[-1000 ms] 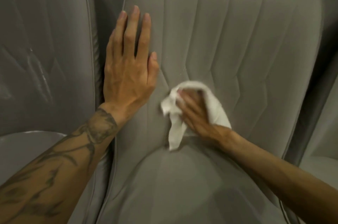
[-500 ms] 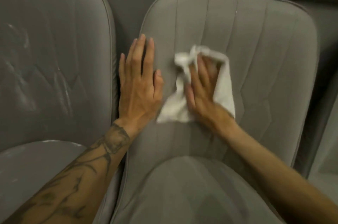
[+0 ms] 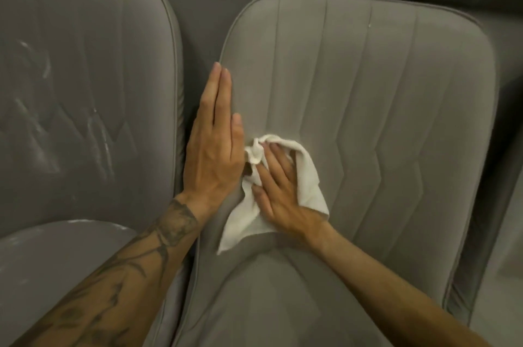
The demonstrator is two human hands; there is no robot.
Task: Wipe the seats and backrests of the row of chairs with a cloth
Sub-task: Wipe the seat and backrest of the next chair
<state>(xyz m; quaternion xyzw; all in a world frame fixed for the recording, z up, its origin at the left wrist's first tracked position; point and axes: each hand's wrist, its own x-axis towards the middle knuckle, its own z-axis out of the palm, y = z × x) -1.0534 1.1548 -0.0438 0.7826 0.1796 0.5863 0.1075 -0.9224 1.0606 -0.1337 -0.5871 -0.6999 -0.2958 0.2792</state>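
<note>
- Left hand (image 3: 215,154) lies flat, fingers straight and together, on the left edge of the backrest (image 3: 382,91).
- Right hand (image 3: 280,191), fingers straight and spread, presses the white cloth (image 3: 243,222) low on that backrest, just above the seat (image 3: 268,304).

No readable text, no labels or brands on chairs (image 3: 382,120), none on cloth (image 3: 310,176)

A crumpled white cloth (image 3: 308,179) is pressed by the right hand (image 3: 278,191) against the lower left of the grey stitched backrest (image 3: 396,97). The left hand (image 3: 215,148) is laid flat along the backrest's left edge.
</note>
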